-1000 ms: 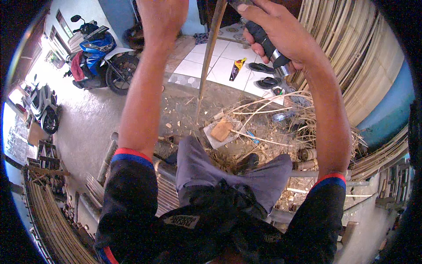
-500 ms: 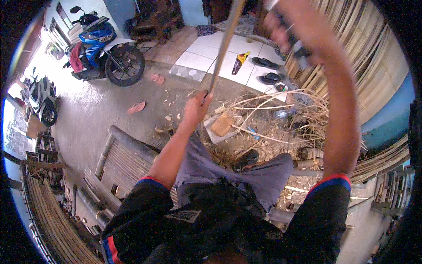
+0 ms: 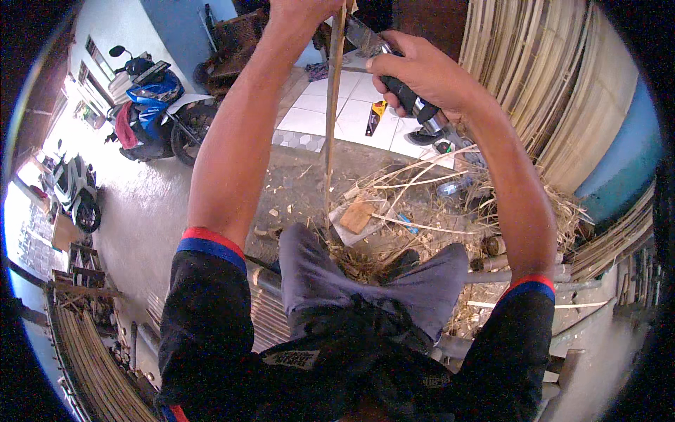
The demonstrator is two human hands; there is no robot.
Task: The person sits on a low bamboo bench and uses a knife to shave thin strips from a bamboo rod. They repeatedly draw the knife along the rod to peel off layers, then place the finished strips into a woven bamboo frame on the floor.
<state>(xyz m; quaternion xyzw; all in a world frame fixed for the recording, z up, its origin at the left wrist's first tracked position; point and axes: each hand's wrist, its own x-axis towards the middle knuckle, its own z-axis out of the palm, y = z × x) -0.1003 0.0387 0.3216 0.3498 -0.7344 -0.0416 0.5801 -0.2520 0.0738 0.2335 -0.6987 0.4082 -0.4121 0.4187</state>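
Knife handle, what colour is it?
The handle is black with silvery ends; best in head view.

Daylight [image 3: 116, 169] glares on the grey floor [image 3: 133, 246]. White tiles [image 3: 309, 105] lie ahead. At left, a windowed white wall [image 3: 119, 24] meets a blue wall [image 3: 172, 32].

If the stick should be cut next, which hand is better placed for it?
Probably the right hand: it grips the knife, which points close to the stick. The left hand, partly out of view, shows no knife.

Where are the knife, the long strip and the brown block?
Knife [image 3: 405, 93]: head view, black handle.
Long strip [image 3: 331, 112]: head view, middle of its length.
Brown block [image 3: 357, 216]: head view, top face.
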